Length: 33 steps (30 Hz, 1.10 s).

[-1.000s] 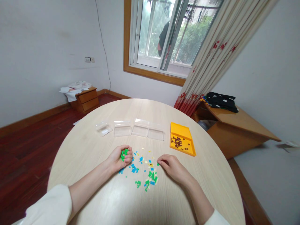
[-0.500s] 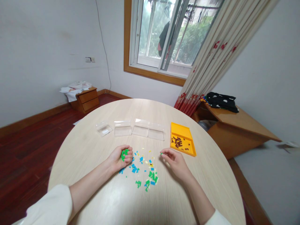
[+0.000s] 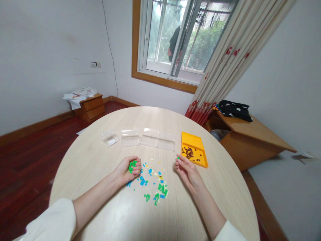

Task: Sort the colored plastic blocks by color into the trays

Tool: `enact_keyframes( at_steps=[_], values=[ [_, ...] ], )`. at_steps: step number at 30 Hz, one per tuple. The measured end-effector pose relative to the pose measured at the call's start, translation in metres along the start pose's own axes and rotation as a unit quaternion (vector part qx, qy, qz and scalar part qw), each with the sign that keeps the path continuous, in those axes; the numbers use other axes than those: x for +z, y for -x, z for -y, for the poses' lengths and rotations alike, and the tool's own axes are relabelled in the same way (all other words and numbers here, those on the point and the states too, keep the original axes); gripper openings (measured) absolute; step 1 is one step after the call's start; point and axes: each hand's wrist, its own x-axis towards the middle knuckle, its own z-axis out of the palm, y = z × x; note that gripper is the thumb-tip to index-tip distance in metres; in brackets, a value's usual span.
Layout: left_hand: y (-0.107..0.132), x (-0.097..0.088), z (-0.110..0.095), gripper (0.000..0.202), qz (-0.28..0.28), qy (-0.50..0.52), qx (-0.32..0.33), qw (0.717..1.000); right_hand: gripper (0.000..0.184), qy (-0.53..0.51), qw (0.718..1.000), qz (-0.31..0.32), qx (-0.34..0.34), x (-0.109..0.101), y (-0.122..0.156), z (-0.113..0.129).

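My left hand rests on the round wooden table, cupped palm-up and closed around a small heap of green bricks. My right hand is lifted just off the table to the right, its fingertips pinching one tiny green brick. Between the two hands lies a scatter of small green, blue and pale yellow bricks. The orange tray with dark brown pieces in it sits just beyond my right hand.
Several clear plastic boxes stand in a row at the back of the table, left of the orange tray. A low wooden desk with dark cloth on it is at the right, a small cabinet at the far left.
My right hand picked a green brick from the scatter, lifted and moved back and to the right, toward the orange tray. My left hand stayed where it was.
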Motion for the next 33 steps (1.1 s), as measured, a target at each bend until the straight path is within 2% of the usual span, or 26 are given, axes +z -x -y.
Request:
enact_keyframes(
  at_steps=[12, 16, 19, 22, 26, 29, 33],
  values=[
    [0.0, 0.002, 0.0, 0.02, -0.006, 0.004, 0.0, 1.0, 0.032, -0.011, 1.0, 0.006, 0.011, 0.002, 0.001, 0.0],
    [0.002, 0.003, 0.0, 0.02, 0.0, -0.002, -0.002, 1.0, 0.032, 0.012, 1.0, 0.004, 0.003, 0.003, 0.002, 0.001],
    [0.006, 0.005, 0.001, 0.017, 0.0, -0.021, -0.008, 1.0, 0.032, 0.065, 0.997, -0.001, -0.028, 0.006, 0.005, 0.002],
    [0.009, 0.008, 0.006, 0.021, 0.005, -0.052, -0.02, 0.998, 0.025, 0.181, 0.977, -0.008, -0.114, 0.014, 0.011, 0.0],
    [0.01, 0.007, 0.013, 0.033, 0.053, -0.089, -0.069, 0.992, 0.009, 0.303, 0.925, 0.053, -0.222, 0.033, 0.024, -0.01],
    [0.009, 0.005, 0.019, 0.035, 0.077, -0.103, -0.094, 0.987, 0.009, 0.344, 0.903, 0.092, -0.24, 0.045, 0.032, -0.021],
    [0.011, 0.006, 0.024, 0.031, 0.081, -0.107, -0.088, 0.987, 0.019, 0.37, 0.892, 0.125, -0.225, 0.049, 0.036, -0.027]
  ],
)
